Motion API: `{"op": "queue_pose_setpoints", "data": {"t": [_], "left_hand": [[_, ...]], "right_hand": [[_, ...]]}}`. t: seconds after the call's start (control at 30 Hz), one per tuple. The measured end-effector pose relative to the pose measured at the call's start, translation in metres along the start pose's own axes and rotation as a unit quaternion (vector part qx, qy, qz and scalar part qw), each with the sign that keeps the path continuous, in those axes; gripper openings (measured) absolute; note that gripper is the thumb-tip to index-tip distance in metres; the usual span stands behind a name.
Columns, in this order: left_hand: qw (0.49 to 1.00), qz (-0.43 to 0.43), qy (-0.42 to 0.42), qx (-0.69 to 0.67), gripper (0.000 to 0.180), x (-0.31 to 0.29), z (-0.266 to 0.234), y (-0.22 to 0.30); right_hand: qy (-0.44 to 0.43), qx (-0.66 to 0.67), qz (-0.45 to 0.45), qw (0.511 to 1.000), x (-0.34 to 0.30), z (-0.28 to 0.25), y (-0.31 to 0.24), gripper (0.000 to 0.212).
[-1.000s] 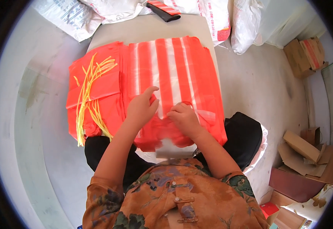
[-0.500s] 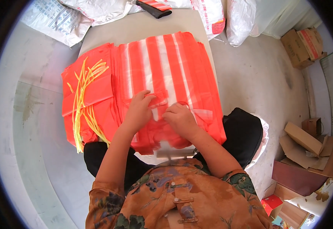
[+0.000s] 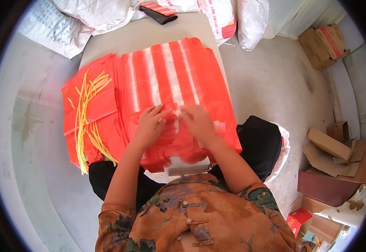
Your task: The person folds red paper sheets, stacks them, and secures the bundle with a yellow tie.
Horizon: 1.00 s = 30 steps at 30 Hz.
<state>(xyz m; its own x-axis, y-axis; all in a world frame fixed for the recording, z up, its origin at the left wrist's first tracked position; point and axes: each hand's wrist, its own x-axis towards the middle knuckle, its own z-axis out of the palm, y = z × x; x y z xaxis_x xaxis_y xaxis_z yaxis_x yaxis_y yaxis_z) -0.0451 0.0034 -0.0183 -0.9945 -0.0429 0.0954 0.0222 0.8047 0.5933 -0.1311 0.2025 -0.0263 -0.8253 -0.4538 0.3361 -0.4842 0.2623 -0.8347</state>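
Note:
A thick stack of red-and-white striped plastic bags (image 3: 162,75) lies on the table in front of me. Its near part is crumpled and folded. My left hand (image 3: 151,128) has its fingers bent over the top plastic bag (image 3: 172,126) and grips the thin film near a small fold. Close beside it, my right hand (image 3: 199,124) is at the same fold, its bent fingertips smeared by motion. Whether those right fingers pinch the film does not show. Left of the striped stack, yellow strips (image 3: 82,122) lie across folded red plastic (image 3: 97,98).
A small black-and-red striped bundle (image 3: 160,13) sits at the far table edge (image 3: 128,35). White sacks (image 3: 57,31) stand beyond the table. Cardboard boxes (image 3: 323,46) are at the far right, and an opened carton (image 3: 332,155) is at the near right. My knees (image 3: 260,145) flank the table.
My right hand has moved up and inward, nearer to my left hand. My left hand has shifted slightly toward me over the bag. The whole view has shifted a little.

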Motion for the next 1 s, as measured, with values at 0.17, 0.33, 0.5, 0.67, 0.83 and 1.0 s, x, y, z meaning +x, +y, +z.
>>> {"op": "queue_pose_setpoints", "data": {"t": [0.17, 0.33, 0.5, 0.67, 0.83, 1.0], "left_hand": [[0.993, -0.023, 0.000, -0.114, 0.029, 0.003, 0.002, -0.028], [0.970, -0.082, -0.033, -0.228, 0.027, 0.004, 0.003, -0.033], [0.956, -0.107, -0.037, -0.272, 0.027, -0.001, 0.003, -0.044], [0.912, -0.135, -0.052, -0.383, 0.028, 0.004, -0.011, -0.024], [0.884, -0.227, -0.060, -0.405, 0.032, 0.003, -0.020, -0.019], [0.888, -0.218, -0.056, -0.402, 0.030, 0.002, -0.020, -0.019]], "right_hand": [[0.080, 0.163, 0.210, 0.961, 0.026, -0.058, 0.038, 0.025], [-0.018, 0.019, 0.179, 0.983, 0.026, -0.063, 0.063, 0.036], [-0.026, 0.077, 0.152, 0.985, 0.032, -0.050, 0.055, 0.043], [-0.011, 0.079, 0.148, 0.986, 0.049, -0.045, 0.062, 0.046], [-0.006, 0.061, 0.144, 0.988, 0.060, -0.040, 0.059, 0.048], [0.006, 0.150, 0.191, 0.970, 0.058, -0.037, 0.056, 0.051]]}}
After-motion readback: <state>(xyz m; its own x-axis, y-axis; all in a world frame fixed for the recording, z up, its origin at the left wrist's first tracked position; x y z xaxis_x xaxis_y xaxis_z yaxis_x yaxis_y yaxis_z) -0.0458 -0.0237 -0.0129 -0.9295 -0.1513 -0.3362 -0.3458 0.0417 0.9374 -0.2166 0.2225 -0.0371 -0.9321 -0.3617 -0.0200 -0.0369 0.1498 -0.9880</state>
